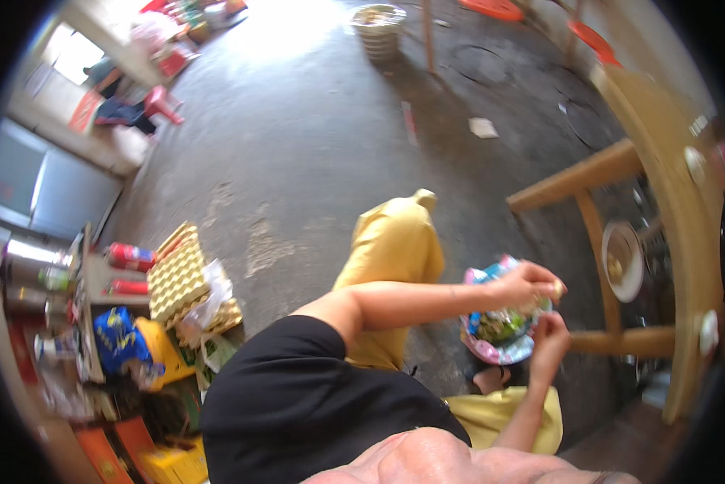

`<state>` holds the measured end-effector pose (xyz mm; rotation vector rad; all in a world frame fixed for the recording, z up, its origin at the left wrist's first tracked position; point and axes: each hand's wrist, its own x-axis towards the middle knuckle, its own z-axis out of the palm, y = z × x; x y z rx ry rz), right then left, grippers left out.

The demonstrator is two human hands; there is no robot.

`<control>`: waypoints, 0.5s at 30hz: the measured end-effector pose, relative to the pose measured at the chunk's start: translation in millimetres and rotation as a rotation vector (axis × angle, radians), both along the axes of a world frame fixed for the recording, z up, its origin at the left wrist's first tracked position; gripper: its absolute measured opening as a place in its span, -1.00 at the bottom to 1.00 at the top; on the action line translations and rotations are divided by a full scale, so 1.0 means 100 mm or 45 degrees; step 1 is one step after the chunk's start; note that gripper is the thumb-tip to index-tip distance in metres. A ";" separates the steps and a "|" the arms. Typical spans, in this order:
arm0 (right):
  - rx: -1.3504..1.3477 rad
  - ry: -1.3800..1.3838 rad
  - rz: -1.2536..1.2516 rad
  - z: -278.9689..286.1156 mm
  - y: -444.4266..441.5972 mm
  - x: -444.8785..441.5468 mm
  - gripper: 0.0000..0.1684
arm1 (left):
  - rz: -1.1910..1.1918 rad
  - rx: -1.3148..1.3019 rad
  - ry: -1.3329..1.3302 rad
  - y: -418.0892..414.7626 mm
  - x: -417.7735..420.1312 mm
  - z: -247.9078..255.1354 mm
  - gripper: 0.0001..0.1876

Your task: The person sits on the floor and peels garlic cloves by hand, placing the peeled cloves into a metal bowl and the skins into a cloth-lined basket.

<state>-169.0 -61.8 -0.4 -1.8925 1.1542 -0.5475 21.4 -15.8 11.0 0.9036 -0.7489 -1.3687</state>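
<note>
My left hand (522,285) reaches over a pink-and-blue patterned waste container (486,351), its fingertips pinching a small pale piece (558,289), perhaps a peeled clove. Just below it in the view, my right hand (551,336) is at the container's edge with its fingers bent together. Blur hides whether anything lies between them. Green leafy scraps (501,327) and clear plastic fill the container, which stands on the floor between my yellow-trousered knees (392,248). A white bowl (624,260) with a few pale pieces inside sits to the right, behind the wooden table frame.
A wooden table (671,212) with slanted legs stands close on the right. Egg trays (178,275), a blue packet (117,339) and red canisters (132,257) crowd the left. Farther off are a striped bin (379,39), a pink stool (162,104) and a paper scrap (483,127).
</note>
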 end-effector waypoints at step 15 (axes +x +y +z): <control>-0.407 -0.325 -0.093 0.59 0.07 0.14 -0.82 | -0.131 -0.020 0.423 -0.04 -0.04 -0.07 -0.87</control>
